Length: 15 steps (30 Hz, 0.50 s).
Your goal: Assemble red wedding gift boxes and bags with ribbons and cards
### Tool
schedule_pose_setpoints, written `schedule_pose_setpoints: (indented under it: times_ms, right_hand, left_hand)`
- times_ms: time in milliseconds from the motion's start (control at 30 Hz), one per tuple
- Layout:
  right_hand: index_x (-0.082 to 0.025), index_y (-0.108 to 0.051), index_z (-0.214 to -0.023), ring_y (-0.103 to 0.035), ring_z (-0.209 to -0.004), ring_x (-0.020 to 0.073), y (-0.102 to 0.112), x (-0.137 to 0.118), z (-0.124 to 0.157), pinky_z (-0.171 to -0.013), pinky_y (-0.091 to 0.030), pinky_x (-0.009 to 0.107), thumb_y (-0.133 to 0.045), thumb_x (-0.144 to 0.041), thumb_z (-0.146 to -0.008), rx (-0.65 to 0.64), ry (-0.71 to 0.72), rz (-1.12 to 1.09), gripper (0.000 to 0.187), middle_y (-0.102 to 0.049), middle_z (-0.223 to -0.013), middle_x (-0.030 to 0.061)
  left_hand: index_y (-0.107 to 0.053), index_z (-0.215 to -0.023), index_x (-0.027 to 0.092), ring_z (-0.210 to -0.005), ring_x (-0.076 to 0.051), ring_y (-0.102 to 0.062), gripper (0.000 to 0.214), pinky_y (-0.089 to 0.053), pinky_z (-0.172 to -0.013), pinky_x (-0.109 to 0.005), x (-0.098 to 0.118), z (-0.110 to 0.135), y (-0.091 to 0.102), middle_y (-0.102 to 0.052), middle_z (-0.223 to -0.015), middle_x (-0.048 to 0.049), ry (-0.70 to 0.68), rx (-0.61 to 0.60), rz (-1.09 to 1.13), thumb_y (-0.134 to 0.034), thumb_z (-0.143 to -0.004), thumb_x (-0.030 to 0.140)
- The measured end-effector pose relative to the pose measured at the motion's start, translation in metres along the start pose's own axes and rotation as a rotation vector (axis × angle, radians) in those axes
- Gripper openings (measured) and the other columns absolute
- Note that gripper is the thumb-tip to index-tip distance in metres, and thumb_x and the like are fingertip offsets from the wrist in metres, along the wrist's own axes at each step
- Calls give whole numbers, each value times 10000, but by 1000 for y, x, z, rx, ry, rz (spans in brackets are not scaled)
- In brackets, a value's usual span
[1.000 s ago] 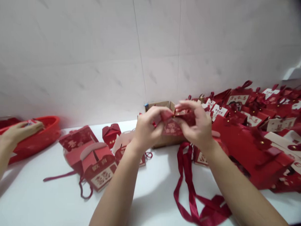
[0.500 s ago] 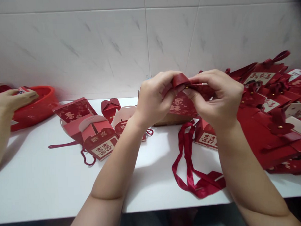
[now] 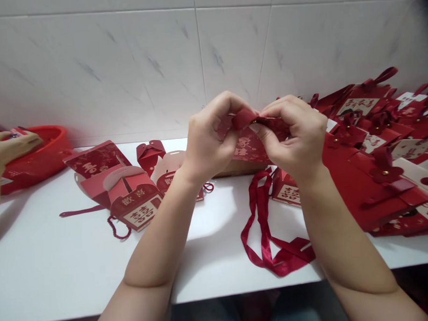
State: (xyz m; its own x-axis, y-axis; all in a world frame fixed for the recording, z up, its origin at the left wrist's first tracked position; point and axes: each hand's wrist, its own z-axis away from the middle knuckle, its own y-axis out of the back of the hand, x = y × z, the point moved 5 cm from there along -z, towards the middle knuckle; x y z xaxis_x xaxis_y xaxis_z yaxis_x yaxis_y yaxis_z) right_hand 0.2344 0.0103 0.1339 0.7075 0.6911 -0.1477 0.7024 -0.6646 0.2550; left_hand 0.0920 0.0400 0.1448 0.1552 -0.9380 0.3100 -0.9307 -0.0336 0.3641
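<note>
Both hands meet above the table at the top of a red gift box [image 3: 247,150] with pale lettering. My left hand [image 3: 213,137] is closed on a red strap [image 3: 243,118] that bends over the box's top. My right hand [image 3: 292,132] pinches the box's upper edge by a small gold stud [image 3: 255,122]; its fingers hide part of the edge. Below them a loose dark-red ribbon [image 3: 263,224] lies looped on the white table [image 3: 211,273]. Another red box [image 3: 287,191] with a pale label stands behind my right forearm.
Open red boxes [image 3: 138,205] with cords lie left of my left forearm. At far left another person's hand [image 3: 13,146] holds a small packet over a red basin [image 3: 41,159]. Red gift bags [image 3: 369,188] are piled at right. A tiled wall [image 3: 126,65] closes the back.
The view has shifted slightly, so things sit a little further left. My left fingers have changed position on the strap, which now lies flatter; both hands stay at the box's top.
</note>
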Motion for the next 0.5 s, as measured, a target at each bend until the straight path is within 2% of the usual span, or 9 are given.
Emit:
schedule_pose_setpoints:
  times_ms: [167, 300, 400, 500]
  right_hand:
    - [-227, -604, -780, -591, -717, 180, -1, 2, 0, -623, -496, 333, -590, -140, -767, -27, -74, 12, 89, -619, -806, 33]
    - [-222, -618, -787, -576, -698, 165, -2, 2, 1, -611, -489, 315, -590, -153, -780, -28, -97, -9, 75, -612, -802, 31]
    - [-213, -634, -784, -572, -691, 156, 1, 1, -1, -609, -479, 303, -616, -168, -780, -36, -98, -47, 49, -615, -790, 26]
    - [-203, -657, -764, -559, -646, 133, 6, -3, -5, -582, -454, 280, -649, -195, -785, -111, -110, -112, 24, -626, -749, 10]
  left_hand:
    - [-431, -1082, 305, -929, -201, -690, 308, -577, -747, -347, -2, 4, -1, -607, -991, 6, 47, 137, 24, -567, -838, 175]
    - [-405, -1063, 305, -837, -179, -687, 291, -559, -714, -339, -3, 6, -4, -604, -850, 24, 52, 162, 22, -568, -844, 204]
    - [-418, -1033, 289, -770, -165, -670, 265, -545, -669, -318, 1, 5, -1, -595, -793, 27, 41, 136, 31, -575, -839, 200]
    - [-443, -1051, 267, -759, -159, -660, 281, -540, -656, -295, 8, 2, 5, -614, -801, 17, 74, 19, 65, -594, -832, 178]
